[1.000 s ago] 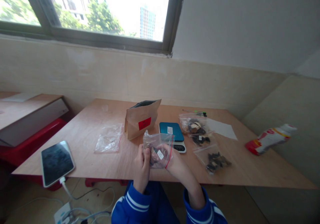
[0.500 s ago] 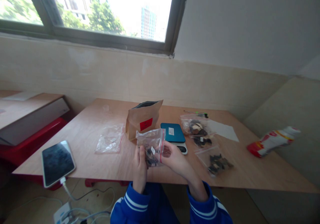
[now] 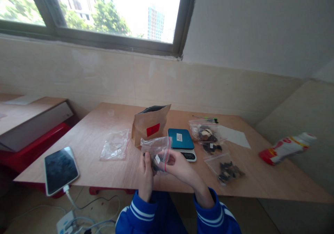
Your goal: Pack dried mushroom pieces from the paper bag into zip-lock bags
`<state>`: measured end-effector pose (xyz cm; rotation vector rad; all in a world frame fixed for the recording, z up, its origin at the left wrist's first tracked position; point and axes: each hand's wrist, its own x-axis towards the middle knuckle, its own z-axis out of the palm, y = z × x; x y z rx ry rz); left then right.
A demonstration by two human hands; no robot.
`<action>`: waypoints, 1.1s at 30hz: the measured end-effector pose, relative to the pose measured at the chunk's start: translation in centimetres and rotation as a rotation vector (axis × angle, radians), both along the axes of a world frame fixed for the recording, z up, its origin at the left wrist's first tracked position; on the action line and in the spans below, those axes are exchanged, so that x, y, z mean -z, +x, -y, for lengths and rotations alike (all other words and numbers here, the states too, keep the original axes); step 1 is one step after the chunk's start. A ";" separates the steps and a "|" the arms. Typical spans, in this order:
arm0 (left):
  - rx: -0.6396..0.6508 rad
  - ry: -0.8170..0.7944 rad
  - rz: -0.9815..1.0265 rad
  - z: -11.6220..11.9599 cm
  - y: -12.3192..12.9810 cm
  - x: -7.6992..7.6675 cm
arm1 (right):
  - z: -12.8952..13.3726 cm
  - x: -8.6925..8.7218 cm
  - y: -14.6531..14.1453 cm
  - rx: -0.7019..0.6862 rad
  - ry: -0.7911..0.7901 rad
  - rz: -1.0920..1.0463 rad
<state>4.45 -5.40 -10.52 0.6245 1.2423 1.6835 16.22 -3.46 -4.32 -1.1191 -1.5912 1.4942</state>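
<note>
My left hand (image 3: 146, 173) is closed round the left side of a clear zip bag (image 3: 156, 145) with dark dried pieces and a small white label inside. The bag lies tilted, its red-lined mouth facing right. At that mouth is my right hand (image 3: 180, 164), with curled fingers reaching past the red line into the bag; their tips are hard to see through the plastic. Just behind stands a brown kraft pouch (image 3: 142, 124) with a red label, its top open. A digital scale (image 3: 191, 155) with a blue-topped platform sits right of the pouch.
To the right lie several zip bags of dried pieces, the nearest bag (image 3: 228, 171) by the front edge, and a white paper (image 3: 237, 136). A red-white bottle (image 3: 287, 148) is farther right. Left are a flat clear bag (image 3: 113, 145) and a phone (image 3: 61, 169) on a charging cable.
My right hand has moved slightly left, its fingers deeper into the bag. The bag has tilted a little; my left hand keeps its hold.
</note>
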 end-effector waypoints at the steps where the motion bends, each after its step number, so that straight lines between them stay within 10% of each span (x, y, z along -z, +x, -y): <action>1: -0.003 -0.024 -0.001 -0.1 0.0 -0.1 | -0.1 -0.1 0.1 0.020 0.014 -0.007; 15: -0.006 -0.106 0.029 -0.7 -0.4 0.7 | -1.1 -0.3 0.3 0.199 0.197 0.005; 33: -0.079 -0.092 0.256 -0.5 -0.1 -0.1 | -9.1 -8.0 -1.8 0.376 0.563 -0.230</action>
